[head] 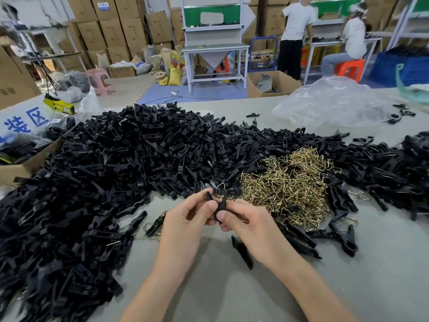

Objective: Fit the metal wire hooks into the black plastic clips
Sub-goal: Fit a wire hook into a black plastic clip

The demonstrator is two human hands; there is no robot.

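The left hand point(185, 219) and right hand point(246, 220), fingers curled, together pinch one black clip point(220, 202) above the table point(209, 289), just beside the pile of wire hooks point(285, 182)

Table point(209, 287): pile of clips point(127, 147) covers the left side and far side and runs on to the right edge. Heap of wire hooks point(285, 182) sits right of centre, against the pile, just beyond the hands. Left hand point(185, 219) and right hand point(248, 219) meet over the near middle, with a clip point(220, 201) pinched between them. Loose clip point(242, 252) lies just under the right wrist. Plastic bag point(334, 103) lies far right, behind the pile. Cardboard box point(14, 170) sits at the left edge.
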